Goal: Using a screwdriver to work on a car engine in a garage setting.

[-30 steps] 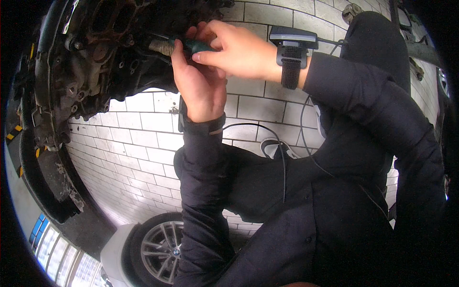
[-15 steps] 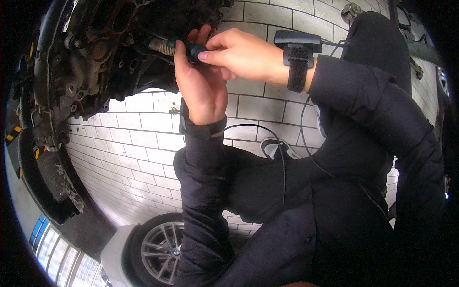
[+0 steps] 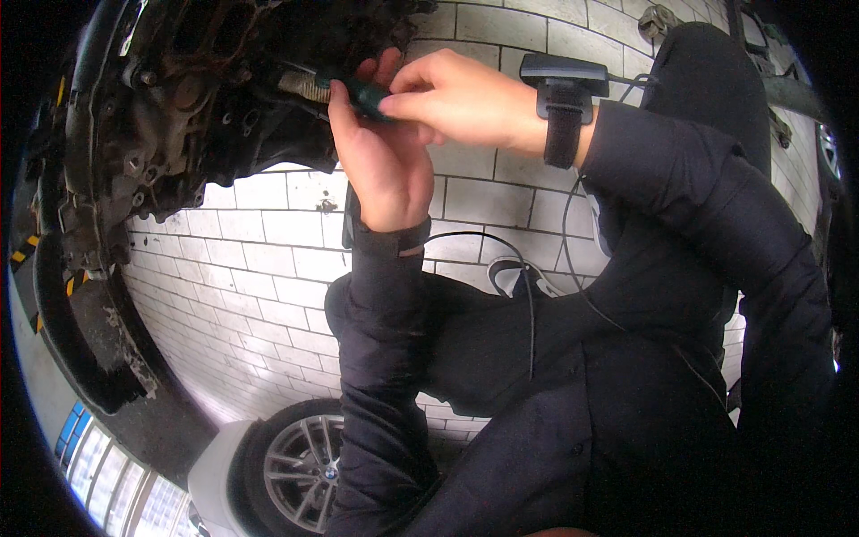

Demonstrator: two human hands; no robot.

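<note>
Both of my hands are at a dark green, rod-shaped tool [image 3: 362, 92], just in front of the dark, grimy engine assembly [image 3: 183, 98]. A pale, ribbed piece [image 3: 304, 86] lies in line with the tool's left end; whether the two are joined is unclear. My left hand [image 3: 380, 161] cups the tool from below, palm up, thumb along its near side. From the right, my right hand [image 3: 456, 100] pinches the tool's right end between thumb and fingers. The tool's exact kind cannot be made out in the shadow.
White brick-pattern tiles [image 3: 259, 233] cover the floor below. A curved dark beam [image 3: 125, 345] runs down the left side. At the lower left stands a car wheel [image 3: 304, 470]. My bent knee [image 3: 707, 72] is at upper right; thin cables [image 3: 532, 322] hang from my wrist-worn devices [image 3: 564, 76].
Both hands have shifted slightly to the right, still on the green tool. The left wrist has moved a little the same way. The engine assembly stays put.
</note>
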